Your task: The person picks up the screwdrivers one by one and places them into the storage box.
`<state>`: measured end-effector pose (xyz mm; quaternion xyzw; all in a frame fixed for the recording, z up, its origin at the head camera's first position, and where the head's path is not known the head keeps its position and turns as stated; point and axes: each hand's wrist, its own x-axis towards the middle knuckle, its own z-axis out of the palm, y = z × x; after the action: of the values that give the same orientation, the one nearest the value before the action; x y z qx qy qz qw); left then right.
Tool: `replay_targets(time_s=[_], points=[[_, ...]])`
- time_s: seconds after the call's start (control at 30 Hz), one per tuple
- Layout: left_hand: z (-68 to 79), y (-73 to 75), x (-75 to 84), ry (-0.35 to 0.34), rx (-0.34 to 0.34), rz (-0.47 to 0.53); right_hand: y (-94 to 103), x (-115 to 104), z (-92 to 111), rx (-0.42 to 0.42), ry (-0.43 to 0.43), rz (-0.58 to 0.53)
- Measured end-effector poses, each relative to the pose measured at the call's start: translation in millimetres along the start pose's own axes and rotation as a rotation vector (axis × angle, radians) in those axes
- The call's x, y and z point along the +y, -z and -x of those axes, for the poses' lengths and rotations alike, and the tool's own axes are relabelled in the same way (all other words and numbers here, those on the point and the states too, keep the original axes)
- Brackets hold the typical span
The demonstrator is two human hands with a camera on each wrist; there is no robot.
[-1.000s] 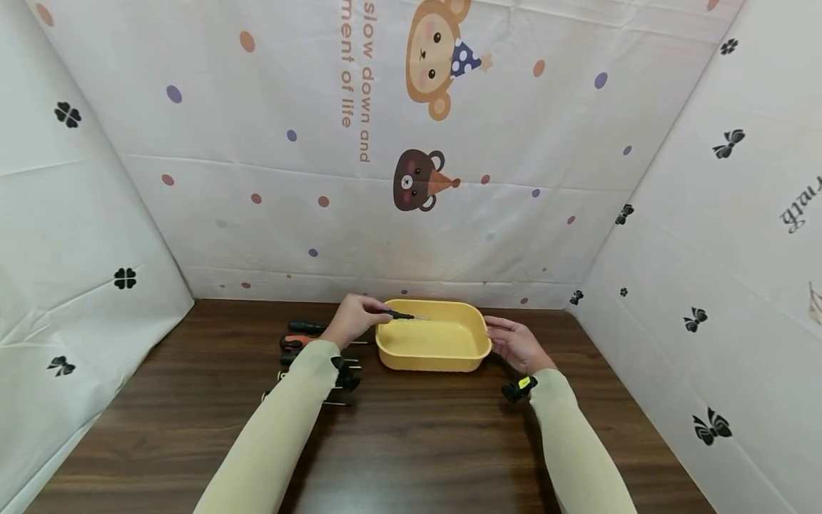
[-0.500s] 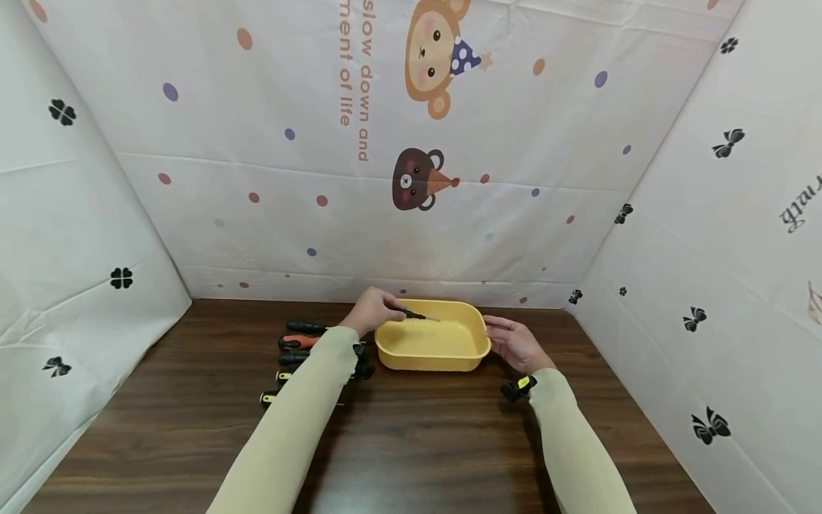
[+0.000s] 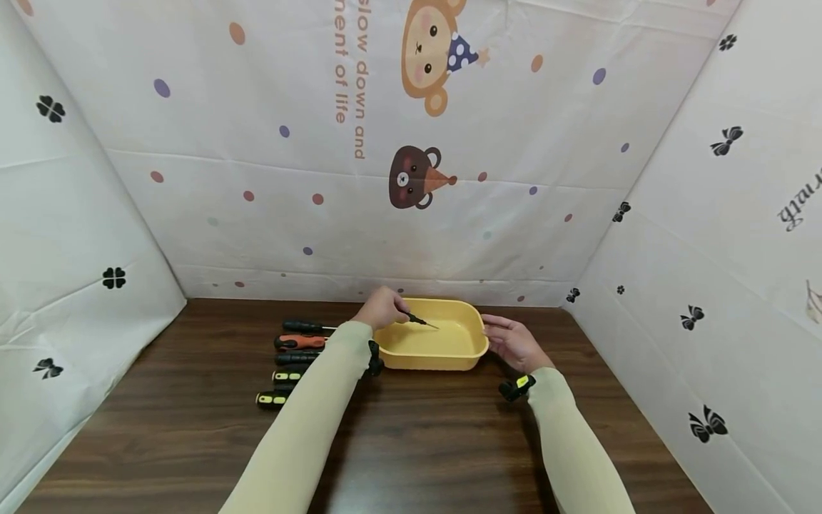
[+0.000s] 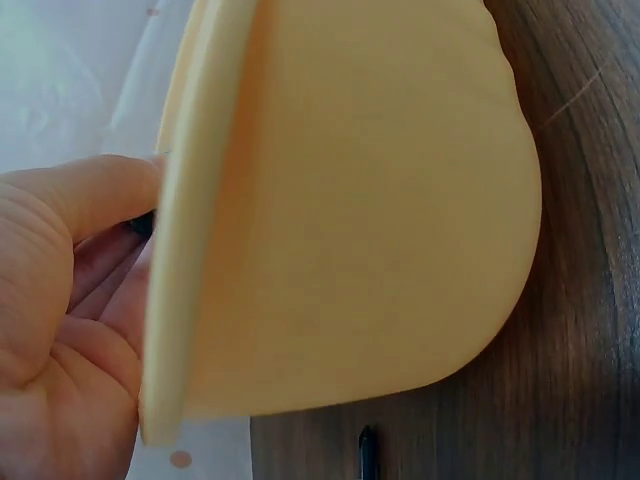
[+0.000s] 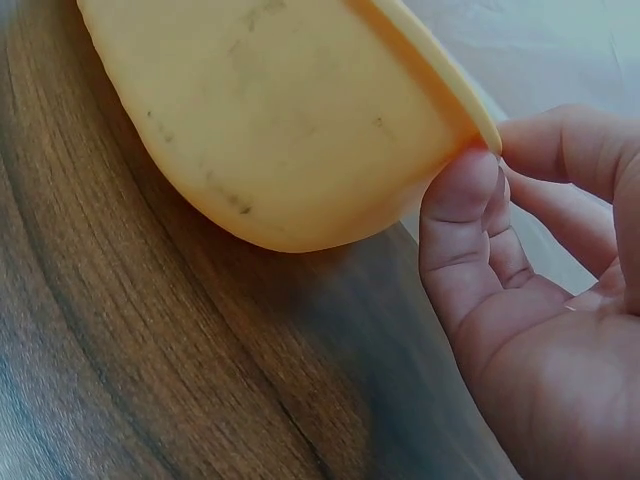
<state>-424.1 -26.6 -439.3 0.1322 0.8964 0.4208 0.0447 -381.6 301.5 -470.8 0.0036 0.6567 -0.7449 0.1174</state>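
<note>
The left hand (image 3: 382, 308) pinches a small screwdriver (image 3: 416, 318) with a slim dark handle and thin shaft. It reaches over the left rim of a yellow plastic basin (image 3: 430, 363), and the shaft slants down to the right inside it. In the left wrist view, the basin wall (image 4: 370, 220) hides nearly all of the screwdriver; only a dark bit of handle (image 4: 143, 224) shows between the fingers. At the basin's right end, the right hand (image 3: 516, 345) holds the rim. The right wrist view shows fingertips (image 5: 465, 185) on both sides of that rim (image 5: 470, 100).
Several screwdrivers lie in a column left of the basin, among them an orange-and-black one (image 3: 300, 343), a black one (image 3: 302, 326) and one with a yellow-marked end (image 3: 271, 400). The left sleeve covers some shafts. A printed white cloth (image 3: 308, 214) hangs behind the brown wooden table (image 3: 417, 442).
The left hand has moved right and farther over the basin with the screwdriver, whose tip now points more steeply down. The right hand stays at the rim.
</note>
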Motion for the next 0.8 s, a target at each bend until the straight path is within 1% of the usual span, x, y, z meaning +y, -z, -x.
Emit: replay_targets(time_s=[0.27,0.47,0.53,0.6,0.8], points=[[-5.9,-8.0,7.6,-0.026,-0.022,-0.118,0.2,-2,2,-0.01,0.002,-0.002],[-15.0,-17.4,10.0,-0.103,-0.035,-0.3,1.7,0,1,-0.004,0.004,0.016],[-16.5,-20.1,10.3,-0.112,-0.048,-0.339,1.9,0,2,-0.005,0.007,0.025],[-17.6,-22.1,11.0,-0.113,-0.053,-0.365,2.2,0,2,-0.005,0.007,0.027],[-19.8,-26.7,13.3,-0.104,-0.121,-0.383,3.1,-1,2,-0.012,0.005,0.031]])
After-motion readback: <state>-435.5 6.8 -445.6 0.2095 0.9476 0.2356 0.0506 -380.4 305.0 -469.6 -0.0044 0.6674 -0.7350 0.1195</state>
